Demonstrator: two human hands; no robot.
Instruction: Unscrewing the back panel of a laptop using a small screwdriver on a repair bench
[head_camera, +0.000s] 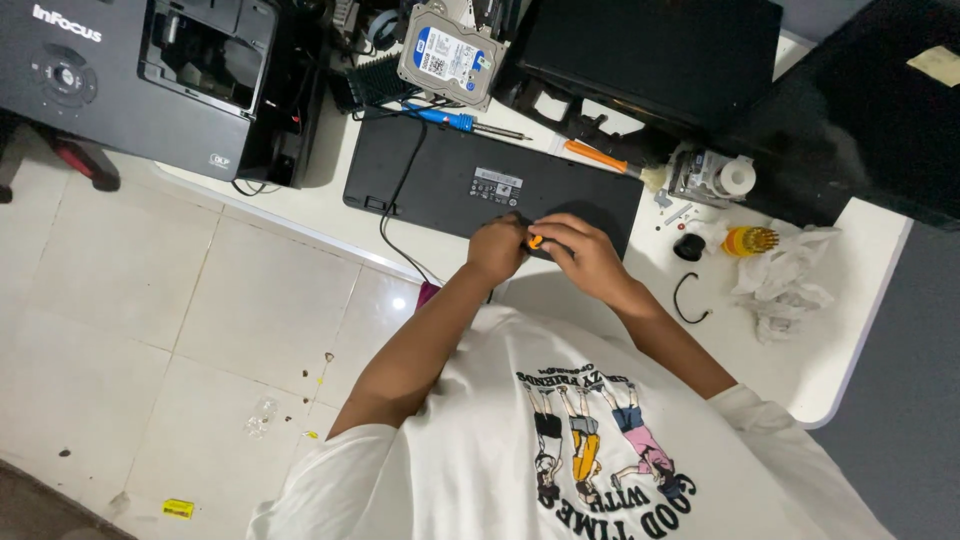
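Both hands pinch a small orange tool over the upturned black keyboard, near its white rectangular label

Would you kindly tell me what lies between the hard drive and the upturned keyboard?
In the head view, a blue-handled soldering iron lies between hard drive and keyboard.

Even, soft indoor light (floor tile glare), sharp focus.

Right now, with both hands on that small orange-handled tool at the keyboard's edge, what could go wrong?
1. The keyboard lies near the desk edge; pressure might push it off.
2. The left hand is close to the orange-handled tool in the right hand; a slip could jab it.
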